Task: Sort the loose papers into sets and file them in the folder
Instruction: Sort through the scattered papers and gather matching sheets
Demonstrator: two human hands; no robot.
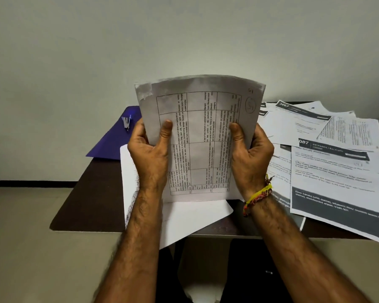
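While squaring one set, hold: purple folder (109, 141) open at left of frame; left hand (149, 149) and right hand (249, 149) pinching paper stack (201, 132) upright at centre; loose papers (337, 149) spread at right. Next, probably: lay stack into folder.

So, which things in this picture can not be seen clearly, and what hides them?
- Held stack of papers, head view: number of sheets unclear, front sheet covers the rest.
- Blue folder: right part hidden behind the stack and the left hand.
- Spread papers: cut off by the right edge, small print blurred.
- White sheet on the table: arms cover part.
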